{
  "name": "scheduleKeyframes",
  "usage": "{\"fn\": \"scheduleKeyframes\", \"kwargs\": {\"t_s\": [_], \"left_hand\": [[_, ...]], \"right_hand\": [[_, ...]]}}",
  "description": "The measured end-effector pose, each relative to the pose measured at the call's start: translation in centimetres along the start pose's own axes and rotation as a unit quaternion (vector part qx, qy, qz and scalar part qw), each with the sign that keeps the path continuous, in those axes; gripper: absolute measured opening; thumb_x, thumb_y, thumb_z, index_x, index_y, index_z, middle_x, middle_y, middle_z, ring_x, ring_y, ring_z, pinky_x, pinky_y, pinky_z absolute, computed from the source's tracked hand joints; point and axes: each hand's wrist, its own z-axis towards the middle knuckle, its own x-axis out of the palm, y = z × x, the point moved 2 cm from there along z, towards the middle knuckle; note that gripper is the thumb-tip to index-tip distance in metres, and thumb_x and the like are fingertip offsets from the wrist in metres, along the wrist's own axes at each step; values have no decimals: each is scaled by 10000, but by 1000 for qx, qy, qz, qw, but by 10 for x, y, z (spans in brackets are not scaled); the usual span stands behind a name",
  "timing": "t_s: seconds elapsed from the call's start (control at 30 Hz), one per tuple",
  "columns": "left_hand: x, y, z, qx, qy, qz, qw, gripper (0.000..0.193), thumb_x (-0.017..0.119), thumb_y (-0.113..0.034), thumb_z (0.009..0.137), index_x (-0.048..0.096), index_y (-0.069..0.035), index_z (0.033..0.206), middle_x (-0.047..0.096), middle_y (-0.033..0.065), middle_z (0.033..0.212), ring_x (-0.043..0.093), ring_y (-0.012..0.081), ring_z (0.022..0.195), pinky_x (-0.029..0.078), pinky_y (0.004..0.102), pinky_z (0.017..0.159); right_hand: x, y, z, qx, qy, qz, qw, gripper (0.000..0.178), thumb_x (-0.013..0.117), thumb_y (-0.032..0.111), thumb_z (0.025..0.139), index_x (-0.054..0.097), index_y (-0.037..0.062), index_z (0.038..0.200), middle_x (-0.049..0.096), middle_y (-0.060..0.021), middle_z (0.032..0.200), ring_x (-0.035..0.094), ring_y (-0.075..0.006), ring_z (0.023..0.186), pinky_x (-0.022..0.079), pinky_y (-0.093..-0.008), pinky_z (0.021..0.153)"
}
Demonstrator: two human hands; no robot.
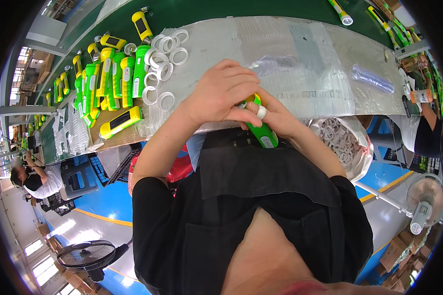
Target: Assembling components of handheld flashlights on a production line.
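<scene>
One torch (264, 135) is clamped between the left hand (227, 93) and the right hand (276, 115) at centre frame; one white ring (261, 112) shows beside the right hand. Its assembly seems unfinished. On the tabletop (209, 44), upper left, over a dozen torches (139, 73) are piled, too overlapped for exact counting; roughly twelve loose rings (158, 55) are apparently left unused. Two rows of clear discs (273, 64) are laid further right.

Between my left hand (224, 93) and my right hand (276, 114) I hold a flashlight (264, 134) – bright green body, yellow showing higher up, a pale patch near its lower end. It lies tilted, that end toward me and slightly right, my fingers hiding much of the rest. A white ring (261, 112) sits against my right-hand fingers – whether it touches the flashlight, I can't tell.
</scene>
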Motion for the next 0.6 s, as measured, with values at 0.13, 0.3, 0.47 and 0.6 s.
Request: {"fn": "scheduleKeyframes", "kwargs": {"t_s": [0.13, 0.3, 0.47, 0.6], "left_hand": [[-5, 16, 6, -22, 52, -1, 998, 712, 604, -682, 703, 622, -40, 1008, 678, 85, 1008, 654, 300, 952, 486, 423, 836], [30, 6, 9, -24, 57, -74, 995, 739, 559, -688, 786, 598, -57, 1170, 613, 123, 1223, 589, 304, 1112, 439, 419, 932], [48, 15, -3, -231, -111, -214, 942, 504, 545, -421, 952, 567, -29, 1269, 612, 150, 1228, 579, 351, 1121, 415, 416, 988], [79, 36, -23, -296, -37, 52, 953, 480, 715, -280, 812, 598, -53, 1219, 607, 137, 1196, 542, 335, 1121, 430, 411, 942]], "right_hand": [[-5, 7, 1, 18, -8, 21, 1000, 521, 530, 404, 988, 406, 68, 1367, 606, -110, 971, 621, -170, 782, 503, -292, 703], [-13, -5, 3, 15, -63, 39, 997, 472, 566, 358, 979, 441, 67, 1329, 590, -83, 1018, 613, -151, 869, 510, -302, 724], [-24, 4, -3, -44, -109, 112, 987, 379, 556, 282, 983, 477, 76, 1291, 605, -101, 946, 602, -165, 795, 495, -308, 689], [-33, 6, -11, -61, -150, 108, 981, 353, 522, 295, 998, 486, 72, 1269, 601, -101, 884, 579, -160, 721, 480, -306, 656]]}}
